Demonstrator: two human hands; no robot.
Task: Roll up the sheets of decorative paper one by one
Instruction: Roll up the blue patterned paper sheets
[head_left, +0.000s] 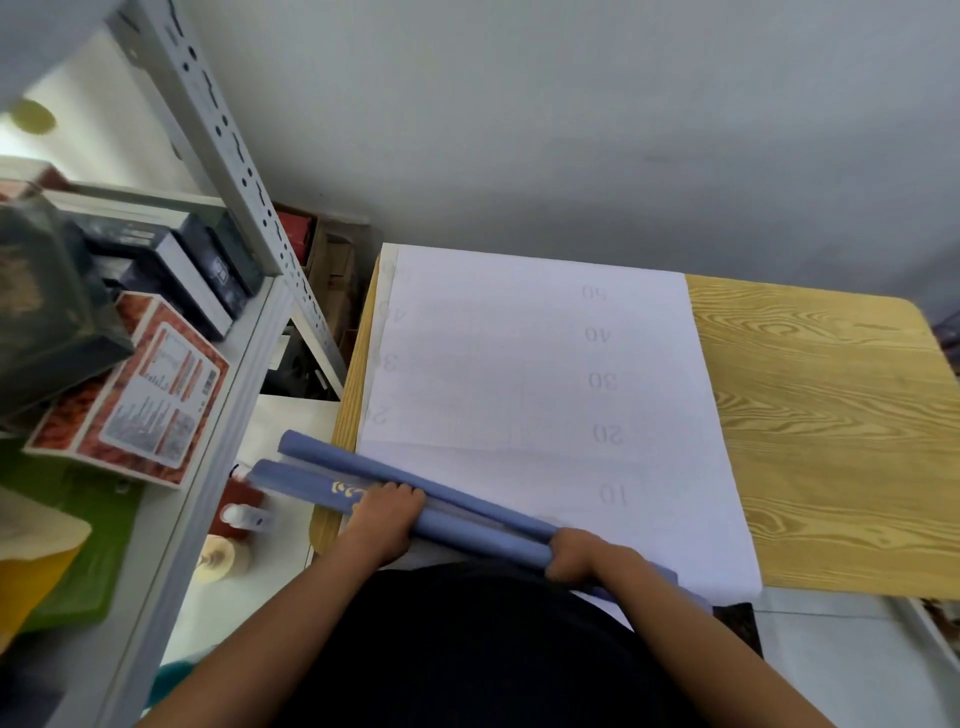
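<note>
Matte blue paper rolls (467, 525), both hands gripping

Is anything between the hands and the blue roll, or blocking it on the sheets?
Nothing visible. The left hand and right hand already grip the blue paper roll directly, at the near edge of the white sheets, whose surface is bare.

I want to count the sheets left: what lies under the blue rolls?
The blue rolls rest on a white sheet printed with faint numbers, spread on the wooden table. A second sheet's edge peeks out at the left; any further sheets beneath are covered.
</note>
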